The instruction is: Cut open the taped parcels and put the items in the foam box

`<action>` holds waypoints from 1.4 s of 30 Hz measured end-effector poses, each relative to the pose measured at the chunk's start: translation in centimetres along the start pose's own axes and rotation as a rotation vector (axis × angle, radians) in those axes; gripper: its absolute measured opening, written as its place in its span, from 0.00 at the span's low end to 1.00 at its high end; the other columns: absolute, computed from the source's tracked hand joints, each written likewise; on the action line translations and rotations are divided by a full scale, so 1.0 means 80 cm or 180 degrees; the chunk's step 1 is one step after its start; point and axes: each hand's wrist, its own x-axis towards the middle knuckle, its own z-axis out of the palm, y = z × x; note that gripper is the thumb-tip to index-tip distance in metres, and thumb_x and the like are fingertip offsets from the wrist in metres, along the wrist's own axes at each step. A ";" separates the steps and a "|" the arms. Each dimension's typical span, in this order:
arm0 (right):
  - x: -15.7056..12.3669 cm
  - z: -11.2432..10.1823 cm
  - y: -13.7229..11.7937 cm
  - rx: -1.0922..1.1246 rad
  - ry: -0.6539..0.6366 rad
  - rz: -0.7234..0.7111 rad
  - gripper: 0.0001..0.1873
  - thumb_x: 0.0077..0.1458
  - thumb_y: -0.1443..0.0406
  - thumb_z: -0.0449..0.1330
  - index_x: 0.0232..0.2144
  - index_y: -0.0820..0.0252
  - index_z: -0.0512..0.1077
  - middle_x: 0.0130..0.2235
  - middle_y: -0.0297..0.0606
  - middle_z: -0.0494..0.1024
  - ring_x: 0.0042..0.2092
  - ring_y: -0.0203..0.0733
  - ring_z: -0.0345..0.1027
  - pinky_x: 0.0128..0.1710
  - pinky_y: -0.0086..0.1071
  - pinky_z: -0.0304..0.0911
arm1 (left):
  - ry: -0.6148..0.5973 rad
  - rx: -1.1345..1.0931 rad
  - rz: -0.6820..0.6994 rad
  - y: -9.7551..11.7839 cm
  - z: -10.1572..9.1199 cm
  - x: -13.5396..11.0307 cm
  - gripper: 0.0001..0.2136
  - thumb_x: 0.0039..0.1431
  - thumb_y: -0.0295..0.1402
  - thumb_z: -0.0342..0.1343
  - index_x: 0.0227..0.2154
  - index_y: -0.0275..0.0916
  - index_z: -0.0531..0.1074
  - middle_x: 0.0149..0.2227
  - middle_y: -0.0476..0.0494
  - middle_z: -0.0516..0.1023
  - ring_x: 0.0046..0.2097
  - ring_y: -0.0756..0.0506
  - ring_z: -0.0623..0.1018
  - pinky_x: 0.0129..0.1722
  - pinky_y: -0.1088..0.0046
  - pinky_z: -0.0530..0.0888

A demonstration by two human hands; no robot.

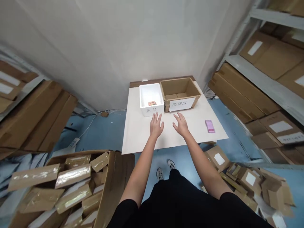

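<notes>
My left hand [156,124] and my right hand [181,124] are stretched out over a white table [140,136], fingers spread, palms down, holding nothing. Just beyond the left hand stands a white foam box [151,100] with a small orange item [152,103] inside. Beside it, past the right hand, sits an open brown cardboard box [180,92] with a white paper label on its front. A pink blurred object [210,126] lies on the table to the right of my right hand.
A large open carton [71,186] full of flat taped parcels stands at the lower left. Small boxes [247,180] are piled on the blue floor at the lower right. Shelves [266,82] with cardboard cartons line both sides. A white wall is behind the table.
</notes>
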 end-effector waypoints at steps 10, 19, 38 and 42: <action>0.070 0.149 -0.156 0.0673 -0.0887 -0.1485 0.35 0.65 0.60 0.58 0.72 0.56 0.61 0.75 0.49 0.57 0.74 0.63 0.49 0.71 0.62 0.54 | 0.0600 0.0694 -0.1446 -0.111 -0.123 -0.132 0.28 0.71 0.35 0.51 0.72 0.41 0.61 0.76 0.36 0.56 0.78 0.34 0.52 0.73 0.48 0.60; -0.012 0.293 -0.443 0.1638 -0.1660 -0.2696 0.33 0.64 0.61 0.59 0.70 0.54 0.64 0.73 0.48 0.60 0.73 0.61 0.51 0.71 0.61 0.55 | 0.1453 0.1208 -0.2855 -0.185 -0.285 -0.383 0.29 0.70 0.34 0.53 0.72 0.40 0.61 0.76 0.35 0.56 0.76 0.34 0.56 0.74 0.49 0.59; -0.043 0.536 -0.767 0.1529 -0.2509 -0.2958 0.40 0.61 0.61 0.60 0.73 0.57 0.58 0.74 0.52 0.58 0.73 0.62 0.52 0.71 0.59 0.55 | 0.1311 0.0629 -0.4161 -0.461 -0.456 -0.566 0.37 0.66 0.40 0.58 0.75 0.44 0.54 0.77 0.35 0.51 0.74 0.28 0.60 0.69 0.46 0.65; -0.012 0.620 -0.831 0.1603 -0.2632 -0.3093 0.41 0.61 0.61 0.60 0.74 0.57 0.57 0.74 0.51 0.57 0.74 0.62 0.51 0.72 0.59 0.52 | 0.1107 0.0771 -0.4313 -0.558 -0.496 -0.546 0.38 0.66 0.41 0.58 0.76 0.43 0.52 0.78 0.34 0.50 0.74 0.27 0.58 0.69 0.45 0.64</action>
